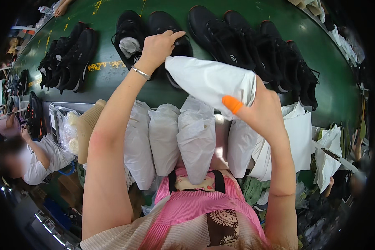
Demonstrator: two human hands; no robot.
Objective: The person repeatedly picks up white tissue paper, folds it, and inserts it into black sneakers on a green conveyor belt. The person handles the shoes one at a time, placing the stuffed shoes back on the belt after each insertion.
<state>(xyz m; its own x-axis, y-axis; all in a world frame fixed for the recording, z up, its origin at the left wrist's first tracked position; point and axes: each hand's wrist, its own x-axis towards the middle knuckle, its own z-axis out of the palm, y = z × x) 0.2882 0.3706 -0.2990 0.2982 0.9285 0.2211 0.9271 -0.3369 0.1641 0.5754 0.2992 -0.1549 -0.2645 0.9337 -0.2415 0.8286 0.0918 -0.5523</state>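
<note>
My right hand, an orange cot on its thumb, grips the wide end of a white paper-wrapped bundle. The bundle's narrow end points left toward a black shoe. At that shoe's laces and opening is my left hand, its index finger stretched across; the other fingertips are partly hidden, but they seem to hold the upper. Just left of it stands another black shoe with white paper stuffing in its opening.
More black shoes stand on the green table, right and left. Several white paper bundles line the near edge, with a stack of white paper at right and beige curved pieces at left. Other people work at both sides.
</note>
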